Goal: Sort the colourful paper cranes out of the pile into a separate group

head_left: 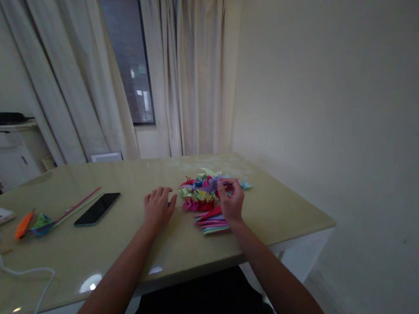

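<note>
Origami pile point(200, 194) between hands

Left hand point(158, 207) flat on table point(91, 251), fingers spread, empty, just left of pile. Right hand point(231, 201) curled into pile's right edge (grip on a piece unclear), beside stack of coloured sheets point(211, 223).

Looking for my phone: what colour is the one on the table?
The phone is black; head view.

There's the heap of folded paper shapes point(198, 194), pink, green, yellow and blue, all jumbled on the tabletop. At its six o'clock, touching it, the stack of coloured sheets point(210, 223) lies flat and slightly fanned, red on top.
</note>
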Motion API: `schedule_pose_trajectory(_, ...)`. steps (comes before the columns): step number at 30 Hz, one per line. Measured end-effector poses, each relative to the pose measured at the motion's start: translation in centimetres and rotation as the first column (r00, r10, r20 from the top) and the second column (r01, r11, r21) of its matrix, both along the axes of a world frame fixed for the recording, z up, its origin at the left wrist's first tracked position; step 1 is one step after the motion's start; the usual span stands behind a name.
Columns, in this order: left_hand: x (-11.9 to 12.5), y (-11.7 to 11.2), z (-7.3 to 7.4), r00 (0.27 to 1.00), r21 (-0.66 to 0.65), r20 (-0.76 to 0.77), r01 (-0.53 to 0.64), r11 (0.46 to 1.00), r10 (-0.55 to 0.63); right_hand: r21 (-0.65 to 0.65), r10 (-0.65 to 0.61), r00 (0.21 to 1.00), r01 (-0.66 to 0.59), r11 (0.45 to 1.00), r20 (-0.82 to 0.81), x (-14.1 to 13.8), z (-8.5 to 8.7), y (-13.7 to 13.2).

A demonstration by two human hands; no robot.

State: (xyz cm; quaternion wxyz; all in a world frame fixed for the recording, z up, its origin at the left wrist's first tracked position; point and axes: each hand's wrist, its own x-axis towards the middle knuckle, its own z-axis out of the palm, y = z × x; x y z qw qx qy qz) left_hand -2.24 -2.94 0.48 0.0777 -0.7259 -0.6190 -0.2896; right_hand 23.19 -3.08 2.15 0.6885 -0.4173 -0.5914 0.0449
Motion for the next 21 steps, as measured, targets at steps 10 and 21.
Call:
schedule_pose_trajectory(10,-3.1,2.3,-1.7,1.0,-0.215,0.001,-0.003,0.977,0.003,-0.194,-0.14,0.986,0.12,0.974,-0.093,12.2,-0.6,6.0)
schedule_pose_trajectory(21,-2.7,2.4,-1.5,0.999,-0.181,0.042,0.033,0.983,-0.026,-0.315,-0.228,0.973,0.225,0.922,0.026,12.9,-3.1,6.7)
